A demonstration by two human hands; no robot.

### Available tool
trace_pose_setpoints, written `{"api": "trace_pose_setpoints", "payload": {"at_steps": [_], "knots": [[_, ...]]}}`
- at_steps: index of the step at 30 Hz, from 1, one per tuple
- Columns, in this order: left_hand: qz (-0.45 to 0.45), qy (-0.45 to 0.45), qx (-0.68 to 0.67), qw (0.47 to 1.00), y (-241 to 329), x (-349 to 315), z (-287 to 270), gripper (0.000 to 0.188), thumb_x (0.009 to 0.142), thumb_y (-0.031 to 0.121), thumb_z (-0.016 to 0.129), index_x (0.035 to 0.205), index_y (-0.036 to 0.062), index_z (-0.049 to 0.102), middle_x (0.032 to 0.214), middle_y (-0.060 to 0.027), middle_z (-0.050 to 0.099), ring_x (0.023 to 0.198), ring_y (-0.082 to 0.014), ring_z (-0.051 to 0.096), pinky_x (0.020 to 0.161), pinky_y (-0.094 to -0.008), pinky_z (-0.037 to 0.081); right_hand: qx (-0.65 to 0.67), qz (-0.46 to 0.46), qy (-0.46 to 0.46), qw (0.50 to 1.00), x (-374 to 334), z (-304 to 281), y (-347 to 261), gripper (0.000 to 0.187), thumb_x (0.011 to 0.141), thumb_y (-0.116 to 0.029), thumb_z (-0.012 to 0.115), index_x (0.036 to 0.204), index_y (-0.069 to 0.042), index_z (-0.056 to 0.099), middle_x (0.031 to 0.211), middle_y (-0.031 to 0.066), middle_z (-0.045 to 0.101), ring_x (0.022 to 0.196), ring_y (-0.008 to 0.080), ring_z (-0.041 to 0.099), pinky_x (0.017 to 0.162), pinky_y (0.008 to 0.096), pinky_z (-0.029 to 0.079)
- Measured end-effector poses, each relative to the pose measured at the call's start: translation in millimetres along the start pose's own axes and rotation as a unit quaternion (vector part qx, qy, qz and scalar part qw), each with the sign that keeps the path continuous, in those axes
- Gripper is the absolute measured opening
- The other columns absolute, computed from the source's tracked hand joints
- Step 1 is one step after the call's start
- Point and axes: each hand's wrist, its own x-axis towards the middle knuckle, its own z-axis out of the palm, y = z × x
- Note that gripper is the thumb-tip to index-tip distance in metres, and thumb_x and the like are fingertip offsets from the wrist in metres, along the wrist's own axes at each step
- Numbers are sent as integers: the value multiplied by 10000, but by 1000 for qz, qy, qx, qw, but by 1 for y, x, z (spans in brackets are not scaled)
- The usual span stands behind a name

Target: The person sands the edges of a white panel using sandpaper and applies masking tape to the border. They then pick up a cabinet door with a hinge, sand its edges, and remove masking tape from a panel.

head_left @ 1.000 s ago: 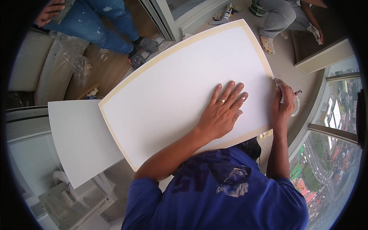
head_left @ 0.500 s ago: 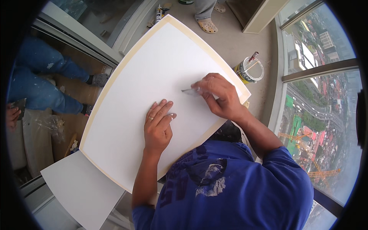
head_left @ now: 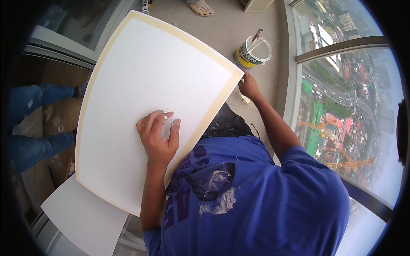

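A large white panel [head_left: 141, 72] with a beige strip along its edges lies in front of me. My left hand [head_left: 157, 138] rests on its near part with bent fingers and the thumb held apart. White smears show on the fingertips, and I see nothing in that hand. At the panel's right corner, my right hand [head_left: 249, 86] grips the edge. Its fingers are partly hidden under the board, so whether it also keeps the grey crumpled piece seen earlier I cannot make out.
Beyond the right corner stands a yellow-and-dark paint bucket [head_left: 252, 54] with a brush [head_left: 257, 35] across its top. A second white board [head_left: 85, 209] lies at lower left. Another person's jeans [head_left: 38, 96] show at left, and someone's clog [head_left: 201, 8] at the top. Windows [head_left: 341, 77] line the right.
My right hand has left the panel's surface, where it held a thin grey crumpled piece, and gone to the right corner. My left hand's fingers have curled. The whole view has shifted.
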Motion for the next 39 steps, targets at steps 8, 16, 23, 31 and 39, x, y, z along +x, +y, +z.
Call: {"api": "trace_pose_setpoints", "payload": {"at_steps": [8,16,23,31,39], "knots": [[12,-31,57,998,12,-4,6,168,903,106,773,1057,39,770,1105,-73,679,1028,-253,645,990,-419,416,131,-72,37,988,7,-105,-126,223,1011,-40,644,1222,23,677,1055,163,789,889,246,791,813,336,611],[15,-28,54,998,11,-3,9,147,915,92,747,1054,49,766,1111,-61,683,1029,-251,645,992,-420,418,-66,-253,-12,965,-15,-128,-163,185,962,-46,654,1147,-47,655,986,141,687,907,380,687,815,485,551],[16,-25,69,997,11,-3,12,135,925,110,736,1047,56,761,1115,-48,678,1020,-244,639,992,-418,417,-98,-239,2,966,-17,-117,-154,162,969,-59,649,1130,-64,659,954,112,689,899,351,689,823,463,525],[19,-24,78,996,11,-2,12,138,935,129,731,1052,63,761,1124,-45,676,1018,-248,634,989,-420,419,-107,-247,39,962,-21,-112,-147,142,951,-58,674,1089,-87,678,957,80,725,925,296,704,858,422,497],[19,-23,80,996,12,-1,11,123,940,120,728,1046,65,759,1129,-49,678,1021,-251,630,990,-421,421,-153,-270,53,949,-20,-116,-152,207,915,-50,701,1118,-92,710,972,67,765,952,263,726,901,413,486]]}}
